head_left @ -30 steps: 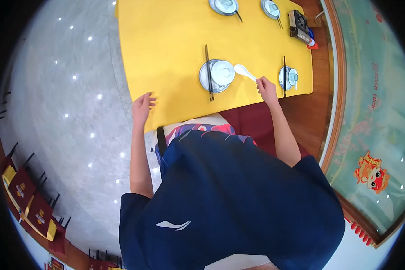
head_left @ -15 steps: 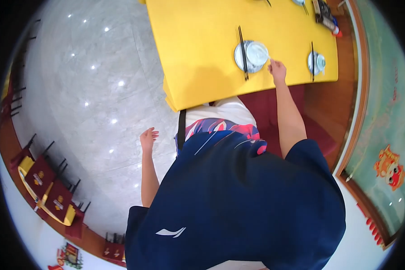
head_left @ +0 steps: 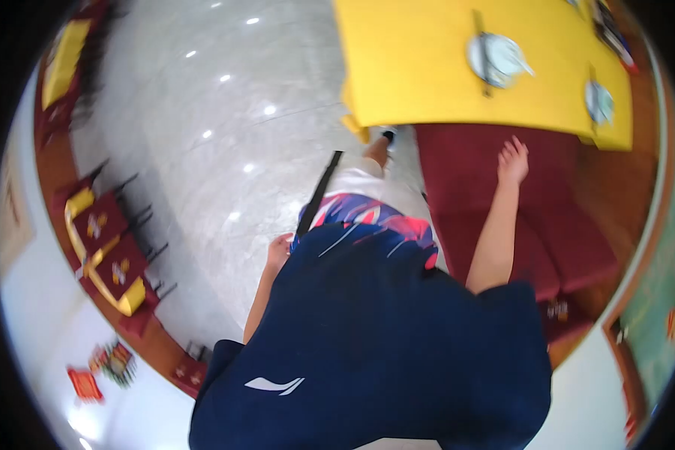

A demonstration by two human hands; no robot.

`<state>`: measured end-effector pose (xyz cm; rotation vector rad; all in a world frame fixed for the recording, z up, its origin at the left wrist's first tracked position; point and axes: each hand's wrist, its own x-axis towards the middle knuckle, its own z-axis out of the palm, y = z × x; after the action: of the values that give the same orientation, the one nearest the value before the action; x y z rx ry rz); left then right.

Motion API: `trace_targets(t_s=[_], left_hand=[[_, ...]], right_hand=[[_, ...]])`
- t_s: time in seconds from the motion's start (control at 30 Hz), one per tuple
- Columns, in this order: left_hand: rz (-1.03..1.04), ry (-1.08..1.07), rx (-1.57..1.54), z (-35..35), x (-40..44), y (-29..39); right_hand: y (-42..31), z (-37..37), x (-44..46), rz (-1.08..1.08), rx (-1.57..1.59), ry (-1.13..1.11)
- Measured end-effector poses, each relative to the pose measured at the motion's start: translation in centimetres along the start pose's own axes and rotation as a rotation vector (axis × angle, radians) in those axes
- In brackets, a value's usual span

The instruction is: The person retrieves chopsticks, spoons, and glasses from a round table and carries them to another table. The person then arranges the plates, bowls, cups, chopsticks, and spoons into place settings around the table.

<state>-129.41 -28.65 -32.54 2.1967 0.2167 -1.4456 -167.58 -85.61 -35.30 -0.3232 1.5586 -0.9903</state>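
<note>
My right hand (head_left: 513,160) hangs over the dark red bench seat, just off the edge of the yellow tablecloth (head_left: 412,82). Its fingers are loosely apart and hold nothing. On the cloth beyond it sits a place setting: a pale bowl (head_left: 507,54) on a plate, dark chopsticks (head_left: 484,56) across the left side and a white spoon (head_left: 528,69) sticking out to the right. My left hand (head_left: 280,249) is low at my left hip, near a black strap (head_left: 321,191). Its fingers are partly hidden and blurred, loosely extended, with nothing seen in them.
A second setting with a small bowl (head_left: 600,103) is at the table's right. The dark red bench (head_left: 495,187) stands along the near side. Grey tiled floor (head_left: 225,135) stretches left, toward other tables with dark red chairs (head_left: 109,217). A wooden-framed wall panel (head_left: 652,330) is at right.
My right hand has let go of the spoon at the bowl and drawn back off the table. My left hand has come in to my hip. My body has moved back from the table, showing the bench.
</note>
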Motion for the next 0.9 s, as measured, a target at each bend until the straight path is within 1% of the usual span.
trace_targets(t_s=[0.03,0.07,0.1,0.13,0.17,0.23,0.27,0.3,0.33,0.37,0.4,0.43,0.5,0.57,0.6,0.67,0.7,0.77,0.8,0.83,0.9], left_hand=[[0.000,0.074,-0.040,-1.4,-1.1,-1.6],[0.160,0.071,0.082,-2.4,-2.8,-3.6],[0.308,0.060,0.213,-3.4,-4.6,-5.8],[0.268,0.080,0.117,-4.7,-2.6,-10.9],[0.294,0.135,0.070,-5.6,-2.3,-11.5],[-0.136,0.043,-0.142,-7.7,-1.5,-11.4],[-0.165,0.061,-0.217,-8.4,-1.6,-9.9],[-0.127,0.065,-0.283,-9.4,-1.1,-8.7],[-0.116,0.068,-0.432,-10.1,0.3,-8.7],[-0.095,0.064,-0.573,-11.2,2.6,-8.5],[-0.066,0.065,-0.631,-11.9,4.7,-8.1],[-0.040,0.067,-0.687,-12.5,6.9,-7.8],[0.030,0.139,-0.492,-14.5,12.4,-9.2],[0.188,0.394,0.047,-17.5,15.4,-9.5],[0.201,0.432,0.002,-19.8,16.8,-9.6],[0.094,0.597,-0.221,-23.2,19.3,-10.4],[0.084,0.613,-0.272,-25.1,20.4,-10.9],[0.094,0.536,-0.412,-29.5,22.0,-12.0],[0.062,0.381,-0.488,-32.5,20.8,-11.2],[0.053,0.403,-0.523,-34.8,20.7,-11.0],[0.085,0.256,-0.480,-39.6,21.7,-11.7]], right_hand=[[2.1,-1.3,-0.5,-0.002,-0.004,-0.012],[4.2,-2.8,-1.0,0.004,-0.083,-0.034],[7.2,-5.1,-1.1,0.008,-0.086,-0.136],[9.6,-5.8,-2.6,0.061,-0.027,-0.103],[11.7,-6.5,-4.8,0.122,-0.051,-0.109],[18.3,-8.1,-5.7,0.238,-0.077,-0.104],[20.3,-8.0,-8.3,0.282,-0.226,-0.194],[24.0,-9.1,-9.2,0.255,-0.243,-0.418],[24.1,-7.1,-13.4,0.394,-0.509,-0.345],[29.0,-9.3,-11.6,0.431,-0.505,-0.612],[33.8,-12.1,-8.8,0.649,-0.489,-0.766],[34.0,-9.7,-11.4,0.657,-0.692,-0.708],[34.0,-3.4,-15.6,0.654,-0.907,-0.613],[34.6,3.3,-17.7,0.621,-1.017,-0.604],[35.1,7.0,-18.8,0.598,-1.053,-0.610],[35.9,14.0,-21.2,0.549,-1.125,-0.608],[36.3,17.2,-22.3,0.522,-1.159,-0.610],[37.2,24.4,-25.3,0.471,-1.225,-0.611],[37.6,27.9,-27.0,0.439,-1.252,-0.631],[38.2,31.3,-28.7,0.402,-1.267,-0.660],[40.8,37.4,-31.6,0.320,-1.274,-0.781]])
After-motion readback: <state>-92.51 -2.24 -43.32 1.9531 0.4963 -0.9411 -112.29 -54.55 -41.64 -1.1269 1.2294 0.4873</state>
